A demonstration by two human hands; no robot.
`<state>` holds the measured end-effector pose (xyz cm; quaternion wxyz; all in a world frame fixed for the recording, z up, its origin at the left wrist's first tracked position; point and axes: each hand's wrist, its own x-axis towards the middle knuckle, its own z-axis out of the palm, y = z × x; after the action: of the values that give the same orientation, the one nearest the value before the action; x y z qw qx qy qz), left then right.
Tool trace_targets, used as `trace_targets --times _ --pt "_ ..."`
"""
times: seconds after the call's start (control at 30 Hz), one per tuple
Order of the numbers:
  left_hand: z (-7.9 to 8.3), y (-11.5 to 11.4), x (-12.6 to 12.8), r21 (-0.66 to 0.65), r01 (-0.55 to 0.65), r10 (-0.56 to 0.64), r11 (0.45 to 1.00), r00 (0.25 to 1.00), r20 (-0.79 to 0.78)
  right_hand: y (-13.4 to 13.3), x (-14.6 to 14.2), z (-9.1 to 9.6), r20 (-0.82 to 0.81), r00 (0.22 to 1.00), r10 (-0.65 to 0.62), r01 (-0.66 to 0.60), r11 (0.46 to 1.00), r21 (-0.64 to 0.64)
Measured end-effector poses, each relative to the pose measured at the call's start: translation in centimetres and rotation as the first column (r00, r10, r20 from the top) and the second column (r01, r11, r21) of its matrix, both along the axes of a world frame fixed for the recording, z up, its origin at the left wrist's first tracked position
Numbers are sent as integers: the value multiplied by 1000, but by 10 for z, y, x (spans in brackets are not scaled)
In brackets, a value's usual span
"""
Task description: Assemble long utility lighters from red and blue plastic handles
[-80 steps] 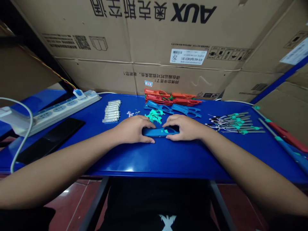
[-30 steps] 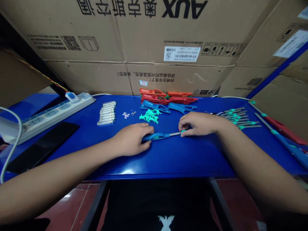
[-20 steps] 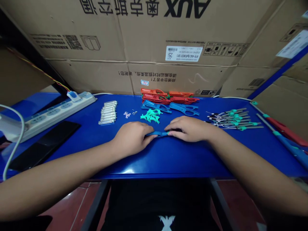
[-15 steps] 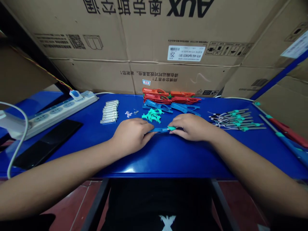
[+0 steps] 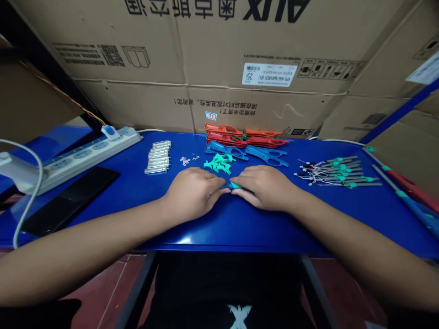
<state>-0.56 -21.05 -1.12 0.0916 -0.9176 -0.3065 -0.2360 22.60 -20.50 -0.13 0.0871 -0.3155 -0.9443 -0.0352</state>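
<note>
Teal plastic just peeks out between the fingertips, the tip of a small blue part point(image 5: 234, 185) sitting near the middle of the blue table point(image 5: 219, 242), nearly swallowed by both hands! The left hand point(image 5: 194, 193) and the right hand point(image 5: 262, 187) are close together, fingers meeting as they pinch it from either end; how each finger sits on it is hidden. That's good handling: wrists low, the part kept right down by the tabletop, the pinch short and centred so it can't wobble. Just ahead lies a heap of teal pieces point(image 5: 216, 163), with blue handles point(image 5: 266, 156) and red handles point(image 5: 224, 130) lined up behind. Off to the right, wired rods point(image 5: 338, 173) with teal collars lie side by side; over to the left, a stack of tubes point(image 5: 157, 157) sits near a power strip point(image 5: 82, 157).
</note>
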Motion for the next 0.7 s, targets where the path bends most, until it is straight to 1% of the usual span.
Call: trace_targets --times 0.07,0.17,0.27,0.33,0.43,0.5,0.53,0.57,0.6,0.63,0.67,0.7 --pt "-1 0 1 8 4 -4 1000 1000 0 -3 -4 0 38 999 -14 13 1000 20" --pt "-4 5 2 -10 -25 25 1000 1000 0 -7 -12 -1 145 988 -47 34 995 96" --pt "-6 10 3 -146 -39 45 989 998 36 -9 -18 -2 222 975 -24 -9 989 147" --pt "-5 12 2 -236 -32 52 971 996 78 -9 -19 -3 217 976 -4 -38 982 187" --pt "-2 13 2 -300 -31 64 954 993 101 -6 -19 -5 194 981 14 -59 972 228" --pt "0 16 2 -334 -37 82 942 989 121 -4 -19 -5 175 985 3 -48 966 256" --pt "1 18 2 -364 -38 104 931 981 162 -4 -18 -4 137 990 -15 -26 956 293" --pt "1 21 2 -411 -33 138 911 964 227 -5 -18 -2 70 997 -38 11 938 347" --pt "2 25 2 -479 -17 186 878 933 308 -6 -17 2 -28 997 -66 71 911 406" --pt "2 28 2 -558 20 248 830 882 400 -9 -17 6 -148 985 -89 148 880 452" --pt "3 31 3 -632 81 320 771 809 493 -11 -17 9 -270 957 -110 229 856 464" --pt "4 34 4 -685 162 394 710 716 577 -14 -19 13 -375 916 -141 304 853 424"
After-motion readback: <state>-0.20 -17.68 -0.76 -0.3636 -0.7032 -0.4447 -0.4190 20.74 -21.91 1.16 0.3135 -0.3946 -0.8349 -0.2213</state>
